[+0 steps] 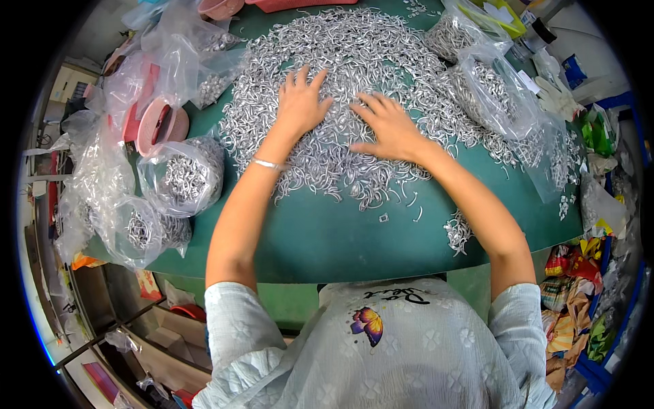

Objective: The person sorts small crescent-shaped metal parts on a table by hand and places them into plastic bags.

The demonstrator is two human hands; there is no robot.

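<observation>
A broad heap of small curved silver metal pieces [340, 44] spreads over the green tabletop [327, 245]. On the middle of the heap lies my left hand [301, 105], its fingers stretched out and pointing away from me. My right hand [390, 129] rests just to the right, lower down, with fingers spread and pointing to the upper left. Loose pieces lie under and around both hands, and neither is gripping anything. A silver bangle [270, 164] circles my left wrist. Near my right forearm sits a small separate cluster of the pieces [458, 233].
Clear plastic bags of silver pieces stand at the left, one [184, 174] behind another [144, 232]. Beside them a pink round container [163, 126] leans on its side. A large open bag [496, 92] lies at the right of the heap. Shelving [170, 344] is below left.
</observation>
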